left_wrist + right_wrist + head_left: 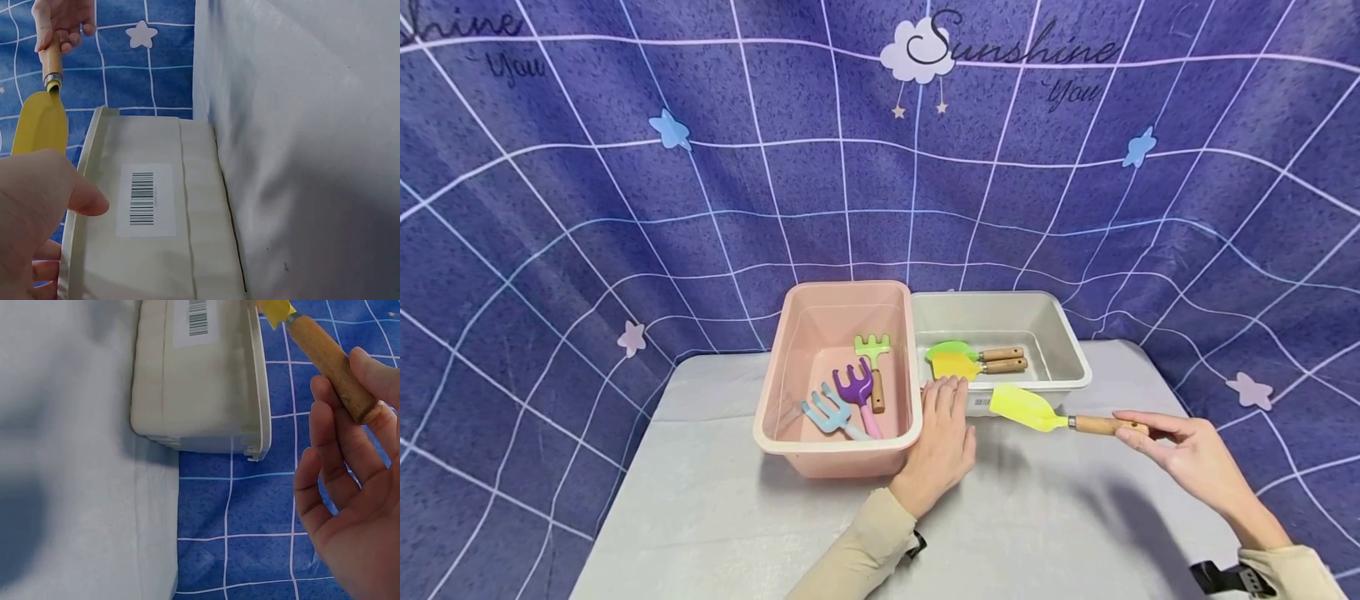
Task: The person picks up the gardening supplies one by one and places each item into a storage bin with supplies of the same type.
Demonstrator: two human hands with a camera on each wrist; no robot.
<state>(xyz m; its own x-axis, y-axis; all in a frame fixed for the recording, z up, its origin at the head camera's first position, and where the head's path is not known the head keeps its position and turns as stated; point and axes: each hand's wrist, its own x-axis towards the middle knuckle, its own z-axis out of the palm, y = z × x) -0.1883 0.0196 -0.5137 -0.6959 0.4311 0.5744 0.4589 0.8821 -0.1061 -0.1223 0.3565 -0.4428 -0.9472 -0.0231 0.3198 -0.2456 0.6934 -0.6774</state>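
My right hand [1195, 458] pinches a yellow garden trowel [1026, 408] by the end of its wooden handle [322, 353]. Its blade points left, just in front of the grey bin's near rim. My left hand [938, 442] rests with fingers extended at the near left corner of the grey bin [1075, 367], beside the pink bin [842, 446]. In the grey bin lie a green trowel [950, 350] and another yellow trowel [953, 365], handles to the right. The pink bin holds a green rake [872, 346], a purple fork [854, 387] and a light blue fork [829, 412].
Both bins stand side by side at the back of a table with a pale cloth [700, 492]. A blue-purple grid-patterned curtain [805, 183] hangs behind and at both sides. A barcode label [147, 200] is on the grey bin's front wall.
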